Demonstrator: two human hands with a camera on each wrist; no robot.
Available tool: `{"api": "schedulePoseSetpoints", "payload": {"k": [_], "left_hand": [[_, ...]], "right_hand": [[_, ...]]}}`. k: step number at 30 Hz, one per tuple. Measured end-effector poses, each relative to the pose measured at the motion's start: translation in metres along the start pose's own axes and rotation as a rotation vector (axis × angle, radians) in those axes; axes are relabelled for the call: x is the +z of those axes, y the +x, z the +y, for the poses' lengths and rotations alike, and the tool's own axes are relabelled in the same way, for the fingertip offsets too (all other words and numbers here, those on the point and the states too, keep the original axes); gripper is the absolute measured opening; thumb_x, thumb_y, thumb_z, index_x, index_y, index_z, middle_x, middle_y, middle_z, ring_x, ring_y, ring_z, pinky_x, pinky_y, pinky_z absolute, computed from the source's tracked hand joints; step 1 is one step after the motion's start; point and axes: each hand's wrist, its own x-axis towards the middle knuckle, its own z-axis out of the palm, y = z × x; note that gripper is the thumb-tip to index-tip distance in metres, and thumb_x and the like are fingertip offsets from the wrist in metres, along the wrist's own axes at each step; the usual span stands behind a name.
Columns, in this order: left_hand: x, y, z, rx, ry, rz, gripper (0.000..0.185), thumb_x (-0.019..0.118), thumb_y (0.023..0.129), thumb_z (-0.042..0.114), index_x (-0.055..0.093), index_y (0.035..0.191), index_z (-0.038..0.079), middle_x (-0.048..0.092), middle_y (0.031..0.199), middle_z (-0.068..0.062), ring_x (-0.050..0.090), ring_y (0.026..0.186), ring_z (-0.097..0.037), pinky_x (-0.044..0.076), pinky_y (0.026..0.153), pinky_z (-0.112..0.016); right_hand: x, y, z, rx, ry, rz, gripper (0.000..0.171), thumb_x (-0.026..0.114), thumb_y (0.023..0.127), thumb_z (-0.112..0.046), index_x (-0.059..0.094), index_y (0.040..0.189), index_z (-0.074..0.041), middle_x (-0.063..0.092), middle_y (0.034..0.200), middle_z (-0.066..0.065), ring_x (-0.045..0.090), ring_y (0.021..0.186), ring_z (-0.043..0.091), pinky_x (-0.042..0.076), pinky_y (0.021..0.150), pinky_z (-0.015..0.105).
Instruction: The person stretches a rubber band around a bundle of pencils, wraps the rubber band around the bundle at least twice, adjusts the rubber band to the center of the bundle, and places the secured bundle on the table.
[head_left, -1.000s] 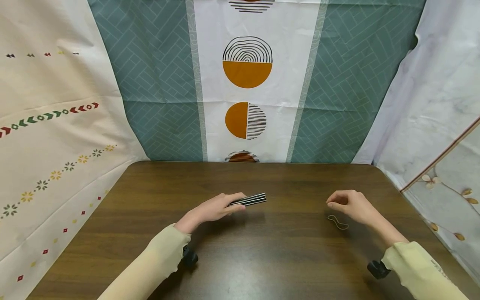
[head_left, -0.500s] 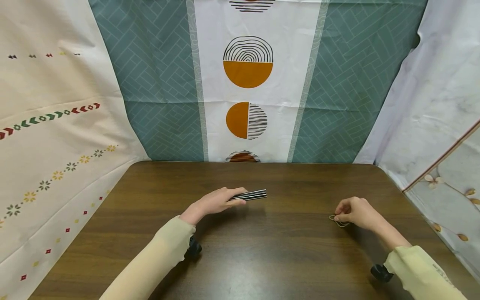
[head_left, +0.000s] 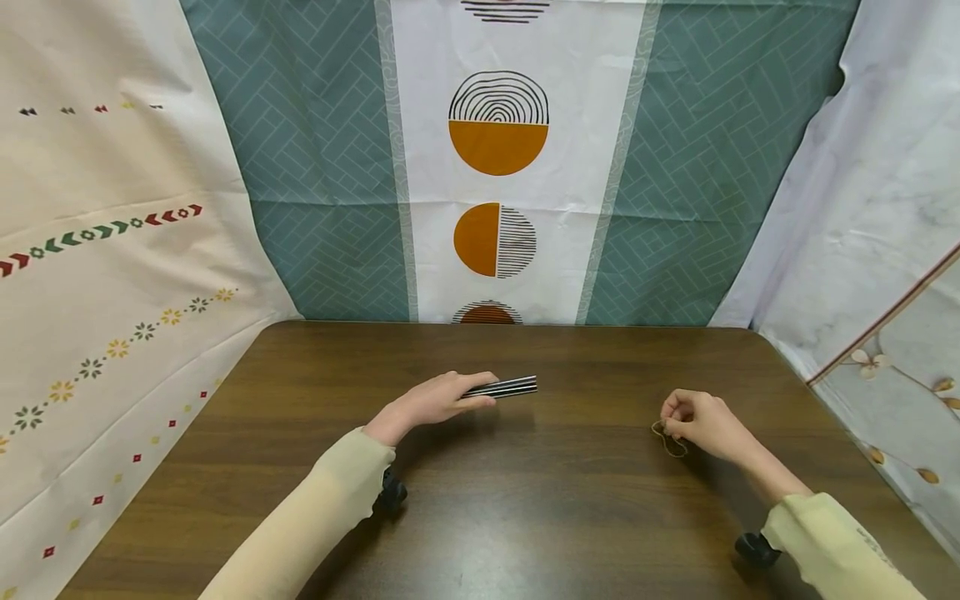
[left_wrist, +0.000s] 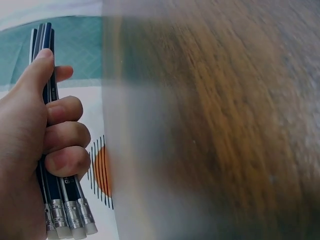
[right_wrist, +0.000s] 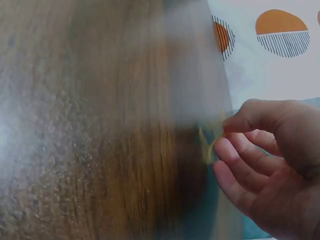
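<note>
My left hand (head_left: 438, 402) grips a bundle of dark blue pencils (head_left: 501, 387) just above the brown table (head_left: 480, 517); their tips point right. In the left wrist view the fingers (left_wrist: 62, 135) curl round the pencils (left_wrist: 50, 180), whose metal ferrules and white erasers stick out below the hand. My right hand (head_left: 701, 421) pinches a thin tan rubber band (head_left: 670, 443) at the table's right side; the band hangs from the fingertips and touches the wood. The right wrist view shows the band (right_wrist: 207, 145) blurred beside the thumb and fingers (right_wrist: 250, 150).
Patterned cloth hangs behind the table (head_left: 498, 167) and along both sides, close to the table's edges. Cream sleeves cover both forearms, with a small black camera mount (head_left: 390, 492) under each wrist.
My right hand dropped onto the rubber band, pinched it and lifted one end off the table. The left hand with the pencils drifted slightly up and away.
</note>
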Motion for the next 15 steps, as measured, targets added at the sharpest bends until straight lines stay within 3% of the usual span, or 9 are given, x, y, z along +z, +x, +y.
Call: {"api": "schedulePoseSetpoints", "payload": {"k": [5,10,15], "left_hand": [[0.000,0.003,0.003,0.034,-0.021,-0.007,0.036,0.047,0.103,0.045,0.054,0.132,0.025,0.069,0.106,0.004,0.053,0.072,-0.007,0.045,0.079,-0.030],[0.001,0.006,0.005,0.065,-0.035,-0.014,0.030,0.047,0.103,0.043,0.055,0.126,0.026,0.068,0.096,-0.001,0.042,0.062,-0.003,0.041,0.071,-0.026],[0.003,0.007,0.004,0.085,-0.034,-0.011,0.027,0.047,0.103,0.043,0.056,0.123,0.027,0.067,0.095,-0.001,0.042,0.063,-0.002,0.041,0.071,-0.025]], "right_hand": [[0.006,0.004,-0.004,0.020,0.054,-0.018,0.021,0.069,0.078,0.000,0.063,0.098,-0.003,0.059,0.077,-0.001,0.049,0.064,0.001,0.041,0.057,0.022],[0.011,0.007,-0.008,0.026,-0.004,0.038,0.011,0.070,0.078,-0.007,0.059,0.081,-0.010,0.053,0.068,-0.005,0.043,0.057,0.001,0.035,0.055,0.022],[0.016,0.010,-0.014,0.004,0.151,0.012,0.011,0.065,0.086,-0.011,0.057,0.078,-0.009,0.054,0.067,-0.004,0.048,0.059,0.002,0.040,0.056,0.023]]}}
